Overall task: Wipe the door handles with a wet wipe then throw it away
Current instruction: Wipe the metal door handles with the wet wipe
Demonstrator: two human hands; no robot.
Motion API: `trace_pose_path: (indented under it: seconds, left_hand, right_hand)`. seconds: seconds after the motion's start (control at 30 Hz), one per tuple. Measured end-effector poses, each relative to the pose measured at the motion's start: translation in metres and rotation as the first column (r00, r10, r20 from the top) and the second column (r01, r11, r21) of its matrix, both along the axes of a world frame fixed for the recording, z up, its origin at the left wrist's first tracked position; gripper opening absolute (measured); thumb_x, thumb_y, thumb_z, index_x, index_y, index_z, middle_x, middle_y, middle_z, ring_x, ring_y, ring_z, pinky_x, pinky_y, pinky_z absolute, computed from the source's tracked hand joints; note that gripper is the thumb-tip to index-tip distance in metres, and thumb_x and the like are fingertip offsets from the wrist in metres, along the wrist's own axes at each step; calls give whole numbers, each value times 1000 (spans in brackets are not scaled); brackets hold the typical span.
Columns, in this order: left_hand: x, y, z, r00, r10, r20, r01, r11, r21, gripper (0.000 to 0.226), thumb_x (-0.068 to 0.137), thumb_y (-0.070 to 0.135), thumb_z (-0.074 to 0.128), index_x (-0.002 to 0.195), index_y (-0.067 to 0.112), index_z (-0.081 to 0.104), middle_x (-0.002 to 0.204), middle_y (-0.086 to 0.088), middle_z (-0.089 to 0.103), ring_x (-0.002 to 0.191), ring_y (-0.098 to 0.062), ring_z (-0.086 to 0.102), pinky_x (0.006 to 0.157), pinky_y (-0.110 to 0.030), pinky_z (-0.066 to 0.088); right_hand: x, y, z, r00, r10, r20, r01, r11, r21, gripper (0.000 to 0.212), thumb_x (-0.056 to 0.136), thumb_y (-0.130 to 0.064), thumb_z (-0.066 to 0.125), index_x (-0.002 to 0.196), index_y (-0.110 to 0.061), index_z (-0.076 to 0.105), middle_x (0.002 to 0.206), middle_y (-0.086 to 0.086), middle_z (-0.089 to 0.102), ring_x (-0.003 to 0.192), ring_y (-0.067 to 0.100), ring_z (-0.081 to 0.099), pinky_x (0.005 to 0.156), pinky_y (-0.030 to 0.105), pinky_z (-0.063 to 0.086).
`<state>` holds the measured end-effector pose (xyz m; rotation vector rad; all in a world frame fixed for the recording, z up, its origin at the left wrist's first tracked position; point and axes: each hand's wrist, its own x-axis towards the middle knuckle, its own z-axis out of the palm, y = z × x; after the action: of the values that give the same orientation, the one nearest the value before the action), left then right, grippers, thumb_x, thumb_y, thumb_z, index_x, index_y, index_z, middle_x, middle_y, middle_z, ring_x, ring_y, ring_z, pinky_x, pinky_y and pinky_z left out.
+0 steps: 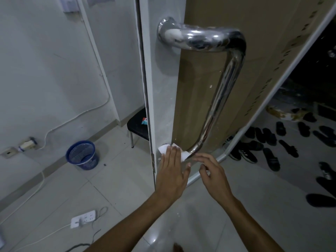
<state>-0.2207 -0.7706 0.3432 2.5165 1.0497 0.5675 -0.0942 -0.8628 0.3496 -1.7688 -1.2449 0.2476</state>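
A chrome pull handle runs down the white door, which has brown cardboard over its panel. A white wet wipe lies over the handle's lower end, where it meets the door. My left hand presses flat on the wipe with straight fingers. My right hand hovers just right of it with loosely curled fingers, its index tip near the handle's lower bend and the wipe's edge. Whether it touches the wipe is unclear.
A blue mesh waste basket stands on the tiled floor by the left wall. A black stool behind the door edge carries a wipes pack. A power strip with cables lies lower left. Several shoes sit right.
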Motion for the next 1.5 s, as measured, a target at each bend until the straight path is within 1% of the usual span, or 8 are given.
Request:
trace_pose_path:
  seconds: [0.27, 0.43, 0.6, 0.7, 0.77, 1.03, 1.3, 1.5]
  left_hand:
    - [22, 14, 17, 968, -208, -144, 203, 978, -43, 44, 104, 27, 25, 110, 3, 61, 95, -19, 64, 85, -36, 60, 88, -44, 45]
    - [37, 5, 46, 987, -163, -7, 157, 956, -247, 68, 99, 51, 6, 135, 9, 44, 135, -17, 50, 127, -32, 42, 107, -39, 28]
    - [55, 13, 56, 947, 69, 315, 232, 531, -815, 63, 88, 72, 28, 124, 29, 55, 138, -1, 52, 134, -17, 41, 115, -41, 25]
    - [60, 16, 65, 895, 196, 401, 313, 366, -877, 70, 91, 67, 29, 143, 22, 42, 149, 8, 40, 139, -9, 32, 120, -38, 16]
    - [61, 18, 76, 866, 214, 452, 364, 352, -862, 50, 93, 62, 30, 121, 31, 56, 128, 13, 54, 126, -6, 42, 111, -31, 26]
    - [65, 10, 114, 702, 169, 692, 542, 504, -673, 61, 92, 50, 26, 148, 27, 33, 151, 9, 40, 138, -3, 36, 111, -25, 27]
    - [79, -23, 113, 722, -134, 679, 480, 804, -351, 65, 90, 51, 23, 141, 44, -17, 151, 31, -25, 143, 7, -13, 119, -26, 1]
    - [95, 0, 147, 629, -96, 772, 524, 785, -330, 67, 91, 49, 28, 150, 38, -2, 161, 14, -4, 148, -3, 1, 122, -39, 5]
  right_hand:
    - [11, -5, 0, 986, -81, -144, 86, 996, 26, 38, 89, -5, 42, 105, -31, 64, 118, -5, 63, 110, -2, 56, 86, 10, 43]
    - [22, -12, -1, 959, -148, -241, 160, 987, 28, 56, 93, 11, 44, 103, -41, 62, 112, -20, 61, 106, 6, 60, 83, 28, 53]
    - [31, -10, 9, 938, -183, -295, 201, 979, 33, 52, 95, 8, 43, 103, -39, 63, 110, -22, 62, 108, 6, 60, 89, 40, 54]
    - [33, -5, 23, 923, -181, -339, 209, 977, 50, 46, 96, 4, 43, 106, -36, 63, 114, -11, 64, 107, 3, 60, 92, 37, 53]
    - [33, -2, 35, 918, -165, -361, 206, 975, 78, 46, 95, 6, 43, 108, -34, 62, 114, -9, 65, 105, 1, 61, 89, 32, 53]
    - [39, 13, 82, 908, -100, -408, 206, 952, 226, 44, 98, 3, 43, 109, -36, 60, 114, -16, 64, 106, 6, 62, 87, 31, 52]
    - [46, 12, 93, 910, -69, -408, 198, 938, 283, 35, 101, -3, 41, 112, -29, 62, 114, -11, 66, 107, 10, 63, 93, 35, 52]
    - [53, 25, 129, 909, 27, -416, 148, 912, 383, 35, 101, -34, 30, 125, -33, 55, 126, -14, 62, 121, 5, 55, 97, 20, 45]
